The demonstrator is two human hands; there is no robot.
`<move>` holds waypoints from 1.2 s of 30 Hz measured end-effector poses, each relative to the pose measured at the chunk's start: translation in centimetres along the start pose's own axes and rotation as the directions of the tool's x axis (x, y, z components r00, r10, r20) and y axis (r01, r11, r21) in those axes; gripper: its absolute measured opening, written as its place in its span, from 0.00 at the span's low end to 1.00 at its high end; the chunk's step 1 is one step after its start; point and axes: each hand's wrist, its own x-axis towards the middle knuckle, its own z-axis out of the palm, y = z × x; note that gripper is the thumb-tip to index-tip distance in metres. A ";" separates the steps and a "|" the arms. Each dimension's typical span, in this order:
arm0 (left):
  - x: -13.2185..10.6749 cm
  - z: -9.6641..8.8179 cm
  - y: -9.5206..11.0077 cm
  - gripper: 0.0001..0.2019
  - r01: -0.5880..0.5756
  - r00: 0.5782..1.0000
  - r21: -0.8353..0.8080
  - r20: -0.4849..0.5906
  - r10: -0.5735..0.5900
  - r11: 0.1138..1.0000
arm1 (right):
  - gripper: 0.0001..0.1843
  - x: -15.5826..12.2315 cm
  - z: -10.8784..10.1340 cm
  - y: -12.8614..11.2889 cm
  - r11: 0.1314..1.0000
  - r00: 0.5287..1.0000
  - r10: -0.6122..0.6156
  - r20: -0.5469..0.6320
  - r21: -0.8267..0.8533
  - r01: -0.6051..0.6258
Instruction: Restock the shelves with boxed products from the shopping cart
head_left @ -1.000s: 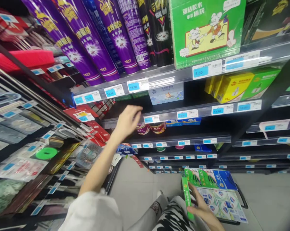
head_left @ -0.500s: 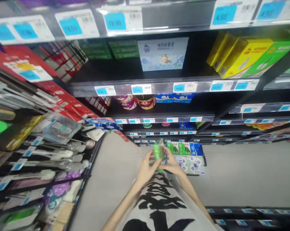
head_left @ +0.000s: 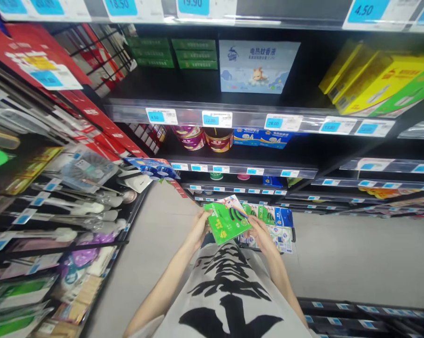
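Note:
A flat green box of mosquito coils (head_left: 229, 220), with a black coil printed on its face, is held tilted in front of my body. My left hand (head_left: 200, 229) is closed on its left edge, the thumb near the upper corner. At the right edge my right hand (head_left: 261, 233) pinches the box, fingers partly hidden behind it. Just beyond, several similar green boxes (head_left: 267, 214) and a blue box (head_left: 284, 217) lie in a low carrier near the floor, over white patterned packs (head_left: 282, 239).
Ahead stands a shelf (head_left: 198, 105) with a light blue box (head_left: 257, 68), yellow boxes (head_left: 377, 80) and round tubs (head_left: 219, 140). Hanging packaged utensils (head_left: 88, 206) line the left side. Grey floor (head_left: 356, 253) runs to the right; a black rack (head_left: 367, 314) stands low at right.
The box, earlier seen narrow and edge-on between close hands, now has its broad printed face turned up. My hands have spread to its two sides. The view has shifted slightly.

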 end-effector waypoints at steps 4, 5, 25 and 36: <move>-0.4 0.5 -0.2 0.20 0.085 0.991 0.027 0.104 -0.087 0.996 | 0.23 0.0 0.7 0.5 0.981 0.985 0.044 -0.165 0.196 -0.011; -0.6 0.6 -0.2 0.21 0.102 0.985 0.043 0.135 -0.106 0.994 | 0.24 0.1 0.7 0.6 0.977 0.979 0.061 -0.192 0.212 -0.019; -5.6 -1.3 5.9 0.33 -0.287 0.951 -0.035 0.112 0.289 0.957 | 0.30 -0.9 0.3 1.3 0.952 0.997 0.069 -0.033 0.301 -0.056; -5.1 -2.7 19.9 0.28 -0.791 0.602 0.224 0.116 0.790 0.569 | 0.19 1.7 0.5 5.8 0.937 0.991 0.084 -0.104 0.347 -0.043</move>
